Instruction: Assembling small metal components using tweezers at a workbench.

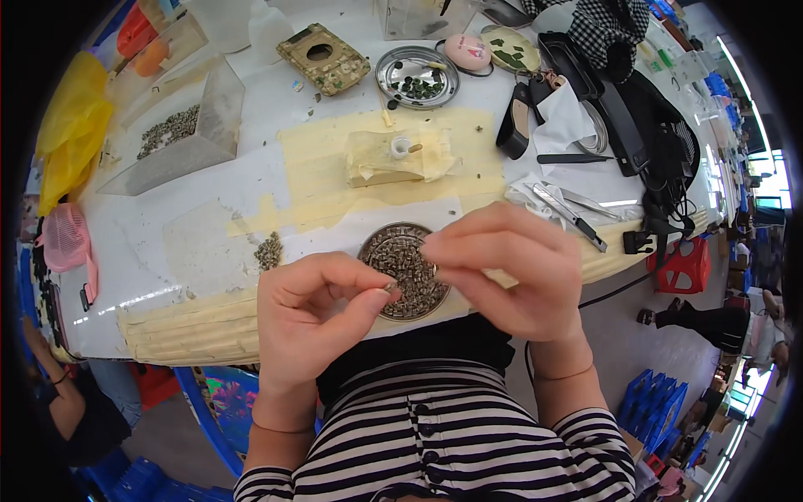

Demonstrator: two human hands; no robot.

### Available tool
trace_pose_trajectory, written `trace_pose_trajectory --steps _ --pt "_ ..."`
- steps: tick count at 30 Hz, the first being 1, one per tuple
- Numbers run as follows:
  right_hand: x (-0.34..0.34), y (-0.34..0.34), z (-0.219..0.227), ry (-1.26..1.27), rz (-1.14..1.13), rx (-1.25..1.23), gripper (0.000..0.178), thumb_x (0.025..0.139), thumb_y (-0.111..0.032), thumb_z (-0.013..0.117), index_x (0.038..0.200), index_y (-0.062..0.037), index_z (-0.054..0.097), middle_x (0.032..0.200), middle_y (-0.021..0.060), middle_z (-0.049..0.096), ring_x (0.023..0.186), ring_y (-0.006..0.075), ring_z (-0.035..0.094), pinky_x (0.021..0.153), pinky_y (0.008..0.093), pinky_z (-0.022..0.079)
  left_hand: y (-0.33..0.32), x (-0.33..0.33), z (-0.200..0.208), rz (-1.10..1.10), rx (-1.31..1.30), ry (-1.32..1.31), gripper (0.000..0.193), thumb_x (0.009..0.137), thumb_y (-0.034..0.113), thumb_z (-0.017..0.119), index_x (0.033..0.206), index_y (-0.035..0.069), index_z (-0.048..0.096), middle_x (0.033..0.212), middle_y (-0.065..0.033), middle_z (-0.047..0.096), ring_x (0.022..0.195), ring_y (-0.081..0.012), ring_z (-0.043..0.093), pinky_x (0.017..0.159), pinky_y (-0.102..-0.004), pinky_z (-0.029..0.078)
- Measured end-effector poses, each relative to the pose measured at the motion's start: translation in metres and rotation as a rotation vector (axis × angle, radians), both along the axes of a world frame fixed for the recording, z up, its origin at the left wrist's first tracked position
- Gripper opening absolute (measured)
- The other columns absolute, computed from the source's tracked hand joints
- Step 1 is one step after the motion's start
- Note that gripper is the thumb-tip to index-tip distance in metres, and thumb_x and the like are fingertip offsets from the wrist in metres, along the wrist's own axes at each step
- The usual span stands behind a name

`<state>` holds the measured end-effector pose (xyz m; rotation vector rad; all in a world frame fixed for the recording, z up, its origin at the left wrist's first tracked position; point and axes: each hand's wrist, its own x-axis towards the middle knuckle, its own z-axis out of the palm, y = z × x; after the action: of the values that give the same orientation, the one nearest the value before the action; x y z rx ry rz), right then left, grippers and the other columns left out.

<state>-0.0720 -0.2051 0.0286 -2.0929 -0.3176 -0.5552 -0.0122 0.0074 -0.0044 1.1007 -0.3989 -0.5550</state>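
A round dish (407, 319) full of small grey metal pieces (406, 261) stands at the table's front edge, between my hands. My left hand (305, 314) is at the dish's left side, thumb and forefinger pinched on a small metal piece (391, 287). Over the dish's right side is my right hand (523, 272), its thumb and forefinger drawn together. Whatever lies between those right fingertips is too small to make out. Beyond the dish sits a tape-covered block (375, 164) with a small white cup (401, 148) on it.
A small heap of metal pieces (268, 250) lies left of the dish. Farther left is a clear tray (219, 125) with more. At the back stand a camouflage-patterned box (343, 71) and a round metal tray (450, 90). A utility knife (569, 216) and tweezers (590, 203) lie right.
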Motion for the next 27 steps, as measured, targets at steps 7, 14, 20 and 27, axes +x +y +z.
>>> trace_pose_trajectory --steps 7,14,20,27 --pt "-0.006 -0.037 -0.018 0.021 -0.381 -0.258 0.014 0.076 0.003 0.077 0.087 -0.0025 0.071 0.078 0.0074 0.064 0.071 0.0246 0.061 0.063 0.0337 0.050 -0.003 -0.002 0.000 0.163 0.021 -0.020 0.012 0.088 -0.009 0.067 0.100 -0.006 0.068 0.093 -0.0113 0.072 0.087 -0.0148 0.071 0.081 -0.0262 0.056" --pt "0.004 -0.024 -0.020 0.095 -0.247 -0.432 0.015 0.075 -0.006 0.078 0.085 -0.0060 0.065 0.080 0.0054 0.057 0.080 0.0266 0.053 0.073 0.0376 0.043 -0.005 -0.002 0.002 0.276 0.058 -0.048 0.011 0.090 -0.006 0.067 0.101 -0.004 0.068 0.092 -0.0109 0.073 0.087 -0.0130 0.070 0.078 -0.0232 0.055" --pt "0.012 -0.013 -0.021 0.125 -0.268 -0.608 0.014 0.080 -0.006 0.072 0.088 -0.0051 0.061 0.084 0.0075 0.054 0.083 0.0284 0.051 0.077 0.0394 0.042 -0.003 0.002 -0.002 0.328 0.062 -0.023 0.012 0.094 0.002 0.067 0.105 -0.003 0.068 0.092 -0.0115 0.075 0.084 -0.0107 0.069 0.070 -0.0218 0.052" --pt "0.007 -0.011 -0.021 0.165 -0.272 -0.383 0.009 0.087 0.001 0.066 0.092 -0.0027 0.059 0.088 0.0104 0.056 0.084 0.0281 0.055 0.076 0.0370 0.045 -0.006 0.001 0.001 0.352 0.045 0.022 0.013 0.094 0.002 0.067 0.106 -0.002 0.068 0.093 -0.0111 0.075 0.082 -0.0100 0.068 0.071 -0.0221 0.053"
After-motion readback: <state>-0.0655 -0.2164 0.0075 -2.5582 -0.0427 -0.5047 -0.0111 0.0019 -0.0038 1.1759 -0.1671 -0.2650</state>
